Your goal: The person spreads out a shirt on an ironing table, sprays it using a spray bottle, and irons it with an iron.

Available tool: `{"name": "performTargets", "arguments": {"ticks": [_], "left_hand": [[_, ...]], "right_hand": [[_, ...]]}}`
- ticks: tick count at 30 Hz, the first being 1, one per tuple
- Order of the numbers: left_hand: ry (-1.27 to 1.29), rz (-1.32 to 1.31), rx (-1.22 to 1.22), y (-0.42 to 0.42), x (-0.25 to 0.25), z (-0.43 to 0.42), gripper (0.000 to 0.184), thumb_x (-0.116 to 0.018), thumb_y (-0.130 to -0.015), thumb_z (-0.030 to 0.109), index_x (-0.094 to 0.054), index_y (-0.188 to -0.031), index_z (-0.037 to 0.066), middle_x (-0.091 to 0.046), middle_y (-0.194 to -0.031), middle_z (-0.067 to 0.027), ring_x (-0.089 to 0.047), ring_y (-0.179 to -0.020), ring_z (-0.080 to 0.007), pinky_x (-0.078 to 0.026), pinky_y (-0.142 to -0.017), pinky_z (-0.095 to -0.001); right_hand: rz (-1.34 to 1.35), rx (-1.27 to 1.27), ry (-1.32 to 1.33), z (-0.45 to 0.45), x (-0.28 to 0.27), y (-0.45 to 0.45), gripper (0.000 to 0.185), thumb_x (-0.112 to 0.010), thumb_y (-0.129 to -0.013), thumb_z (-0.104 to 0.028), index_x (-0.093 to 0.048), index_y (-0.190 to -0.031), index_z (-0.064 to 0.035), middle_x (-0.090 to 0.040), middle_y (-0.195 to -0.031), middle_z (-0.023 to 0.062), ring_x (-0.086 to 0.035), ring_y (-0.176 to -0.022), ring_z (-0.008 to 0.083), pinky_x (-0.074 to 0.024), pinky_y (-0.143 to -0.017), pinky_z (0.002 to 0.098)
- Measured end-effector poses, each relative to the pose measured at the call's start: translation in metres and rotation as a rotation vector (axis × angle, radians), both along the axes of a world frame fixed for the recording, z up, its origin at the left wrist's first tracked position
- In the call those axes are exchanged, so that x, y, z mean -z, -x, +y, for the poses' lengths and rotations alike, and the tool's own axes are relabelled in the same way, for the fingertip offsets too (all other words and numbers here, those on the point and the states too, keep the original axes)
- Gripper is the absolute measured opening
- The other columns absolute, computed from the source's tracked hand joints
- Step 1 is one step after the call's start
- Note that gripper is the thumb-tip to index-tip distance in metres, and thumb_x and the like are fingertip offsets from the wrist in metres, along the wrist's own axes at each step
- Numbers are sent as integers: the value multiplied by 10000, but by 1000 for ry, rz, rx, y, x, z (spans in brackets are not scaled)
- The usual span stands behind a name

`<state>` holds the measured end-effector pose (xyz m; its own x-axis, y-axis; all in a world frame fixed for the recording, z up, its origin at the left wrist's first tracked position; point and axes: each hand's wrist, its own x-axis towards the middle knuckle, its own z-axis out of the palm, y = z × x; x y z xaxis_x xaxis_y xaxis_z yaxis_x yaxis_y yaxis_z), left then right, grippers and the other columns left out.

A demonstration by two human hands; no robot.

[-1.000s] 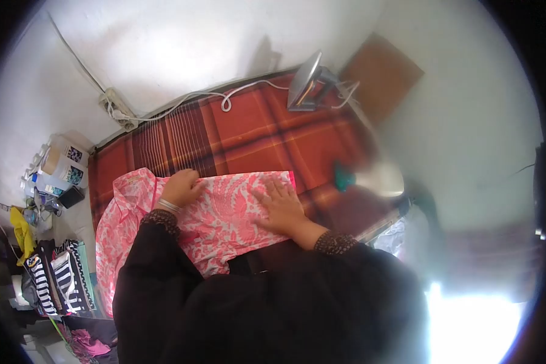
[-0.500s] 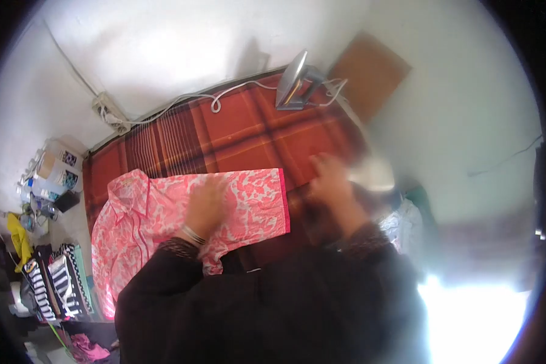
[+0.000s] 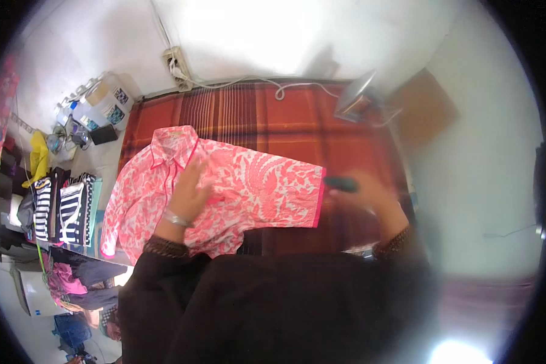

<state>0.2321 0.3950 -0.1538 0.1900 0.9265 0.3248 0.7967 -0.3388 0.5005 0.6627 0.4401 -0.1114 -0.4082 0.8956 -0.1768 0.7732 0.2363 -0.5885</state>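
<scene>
A pink-and-white patterned shirt (image 3: 267,182) lies spread out, with its collar at the back and one sleeve stretched to the right. My left hand (image 3: 191,193) rests on the shirt's front below the collar, fingers extended. Just beyond the sleeve's cuff, my right hand (image 3: 370,193) grips a dark green object (image 3: 341,184) whose kind I cannot make out. Blur hides part of that hand's fingers. Beneath the shirt is a red-and-brown plaid cloth (image 3: 249,121).
An iron (image 3: 355,98) stands on its heel at the back right. Its white cord runs to a wall socket (image 3: 177,68). Plastic jugs (image 3: 106,106) and folded striped clothes (image 3: 71,209) are on the left. A brown board (image 3: 428,106) is by the right wall.
My right hand now has the dark green object in it; earlier none showed there. My left hand stays on the shirt. The view has shifted, so the table's things appear farther right.
</scene>
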Motion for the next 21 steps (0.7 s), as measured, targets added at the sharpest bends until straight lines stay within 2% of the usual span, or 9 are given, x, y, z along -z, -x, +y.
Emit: {"name": "performTargets", "arguments": {"ticks": [2,4,8,10,13,15,17,21], "left_hand": [[-13,-138,-143,27,-15,-29,471,-537,-890,154,-458,-1332,14,-429,-1398,-201,-383,-1318,-334,-276,-1096,-411],[-4,-152,-207,46,-13,-59,448,-530,-894,145,-473,-1316,6,-436,-1393,-197,-388,-1317,-328,-279,-1095,-406],[29,-122,-293,56,-4,-103,397,-518,-902,130,-512,-1280,9,-467,-1368,-185,-419,-1294,-320,-300,-1084,-400],[28,-139,-318,60,3,-117,383,-519,-902,127,-524,-1268,15,-482,-1353,-181,-430,-1284,-318,-313,-1075,-399],[9,-162,-341,62,5,-126,362,-519,-903,125,-541,-1250,24,-506,-1327,-175,-454,-1261,-316,-333,-1060,-396],[-8,-174,-343,61,7,-128,355,-519,-904,125,-547,-1244,27,-515,-1316,-172,-467,-1248,-317,-340,-1054,-395],[-18,-199,-337,60,10,-126,347,-525,-902,126,-553,-1232,22,-538,-1287,-169,-479,-1235,-314,-351,-1045,-394],[2,-195,-292,36,4,-101,340,-532,-901,140,-559,-1221,27,-558,-1255,-175,-500,-1207,-316,-367,-1030,-399]], "right_hand": [[71,-230,115,0,-22,40,330,-771,-741,-291,-687,-959,-58,-668,-901,113,-631,-855,226,-489,-752,362],[256,-307,189,10,-7,71,306,-775,-729,-253,-685,-949,-61,-669,-892,109,-631,-824,225,-490,-739,363],[323,-370,178,42,11,109,260,-748,-746,-187,-691,-969,-66,-673,-843,79,-629,-746,190,-501,-671,355],[304,-168,337,59,22,117,273,-725,-750,-141,-695,-1014,-82,-673,-805,44,-611,-678,143,-501,-606,324],[336,-143,307,65,15,106,283,-713,-757,-122,-695,-1038,-87,-672,-785,19,-590,-634,117,-495,-566,295],[290,-86,326,63,25,83,287,-703,-772,-119,-693,-1057,-85,-675,-805,17,-587,-643,114,-491,-575,283],[457,-156,205,55,43,54,292,-705,-778,-120,-691,-1067,-74,-679,-810,5,-589,-658,118,-486,-591,279],[287,-54,357,5,10,23,298,-714,-770,-115,-693,-1063,-68,-688,-854,8,-591,-714,122,-485,-654,294]]}}
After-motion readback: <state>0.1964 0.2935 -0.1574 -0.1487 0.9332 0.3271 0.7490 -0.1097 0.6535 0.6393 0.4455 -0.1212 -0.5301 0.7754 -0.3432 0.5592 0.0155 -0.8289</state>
